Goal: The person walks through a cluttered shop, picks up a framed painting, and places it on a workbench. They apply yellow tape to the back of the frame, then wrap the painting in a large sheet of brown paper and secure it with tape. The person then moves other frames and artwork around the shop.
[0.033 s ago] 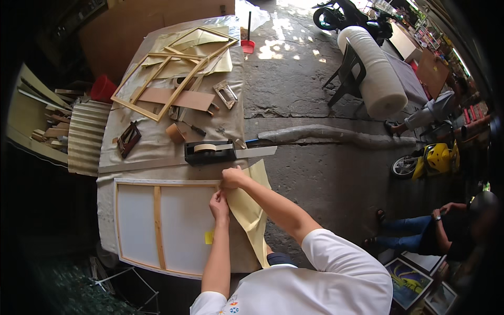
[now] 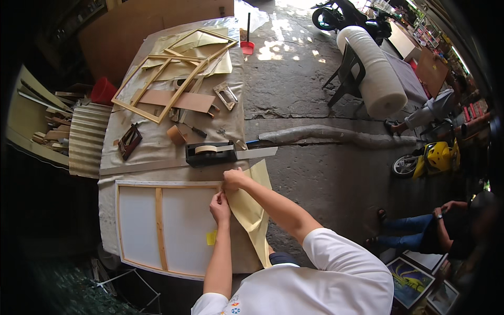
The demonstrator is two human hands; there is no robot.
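Note:
A stretched canvas (image 2: pixel 186 220) lies face down on the cloth-covered table, its white back and wooden stretcher bars showing. A yellow note (image 2: pixel 211 238) is stuck near its right side. Along that side hangs a sheet of tan paper (image 2: pixel 247 212), creased and partly past the table edge. At the canvas's upper right corner my left hand (image 2: pixel 220 207) pinches the edge of the paper. Just above it my right hand (image 2: pixel 234 179) is closed on the same corner of paper, its forearm crossing over the sheet. The fingertips are partly hidden.
Beyond the canvas lie a metal straightedge (image 2: pixel 144 168), a black tape dispenser (image 2: pixel 211 154), a brown tape roll (image 2: pixel 176 135) and a staple gun (image 2: pixel 226 95). Bare wooden frames (image 2: pixel 160 113) rest farther back. A seated person (image 2: pixel 415 227) and a bubble-wrap roll (image 2: pixel 373 73) are to the right.
The whole view has shifted very slightly. My hands stay at the same corner, with no visible change in their hold.

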